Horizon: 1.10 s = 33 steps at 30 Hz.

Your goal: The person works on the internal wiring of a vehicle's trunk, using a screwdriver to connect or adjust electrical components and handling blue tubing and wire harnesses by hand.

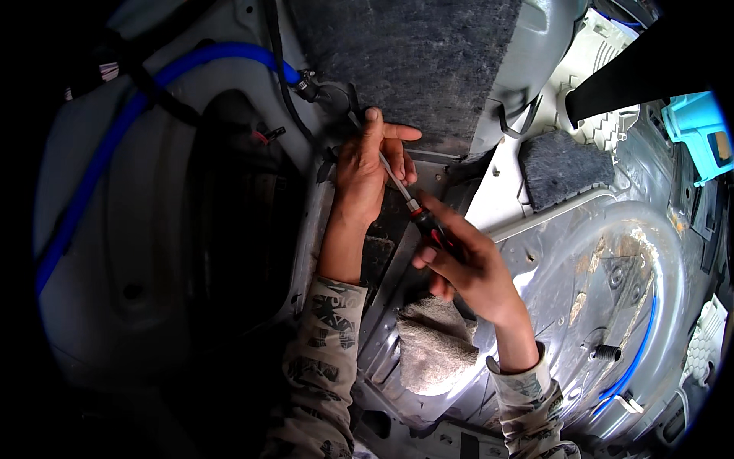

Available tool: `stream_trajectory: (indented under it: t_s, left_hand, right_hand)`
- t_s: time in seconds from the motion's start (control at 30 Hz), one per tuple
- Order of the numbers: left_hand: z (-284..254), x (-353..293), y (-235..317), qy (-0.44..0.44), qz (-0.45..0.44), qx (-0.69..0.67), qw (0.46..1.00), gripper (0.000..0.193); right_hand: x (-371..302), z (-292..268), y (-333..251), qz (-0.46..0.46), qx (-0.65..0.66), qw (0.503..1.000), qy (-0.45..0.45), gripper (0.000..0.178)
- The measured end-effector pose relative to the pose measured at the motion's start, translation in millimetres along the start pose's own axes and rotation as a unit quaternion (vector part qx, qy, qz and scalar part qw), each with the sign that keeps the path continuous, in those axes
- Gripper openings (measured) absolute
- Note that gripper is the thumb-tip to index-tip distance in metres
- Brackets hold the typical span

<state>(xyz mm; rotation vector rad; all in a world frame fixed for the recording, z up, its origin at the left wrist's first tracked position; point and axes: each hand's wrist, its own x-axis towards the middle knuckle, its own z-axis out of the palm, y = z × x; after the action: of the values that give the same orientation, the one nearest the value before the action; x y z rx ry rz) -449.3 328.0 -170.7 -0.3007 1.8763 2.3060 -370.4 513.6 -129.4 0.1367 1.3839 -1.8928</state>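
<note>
My right hand is around the black and red handle of a screwdriver, with its index finger stretched along it. The metal shaft slants up and left into my left hand. There the curled fingers and thumb close about the shaft, while the index finger points right. Beyond my left thumb, the shaft continues toward a dark round fitting at the end of a blue hose. A metal clamp circles the hose end. Whether the screwdriver tip touches anything is hard to tell.
A crumpled beige cloth lies below my right hand. Grey felt covers the panel ahead. At left is a dark opening in the bare metal body. A round metal well and a turquoise plastic piece are at right.
</note>
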Motion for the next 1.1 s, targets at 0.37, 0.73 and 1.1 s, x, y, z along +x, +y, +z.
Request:
stream_trajectory:
  t_s: [0.37, 0.73, 1.1]
  left_hand:
    - [7, 5, -2, 0.006, 0.022, 0.023, 0.999, 0.066]
    - [-1, 13, -5, -0.018, 0.052, 0.007, 0.998, 0.065]
    - [12, 8, -9, 0.026, 0.062, 0.044, 0.997, 0.062]
  right_hand:
    - [6, 13, 39, -0.201, -0.119, 0.963, 0.131, 0.051]
    - [3, 14, 16, -0.129, -0.043, 0.984, 0.111, 0.050]
    - [21, -2, 53, -0.258, -0.131, 0.949, 0.126, 0.051]
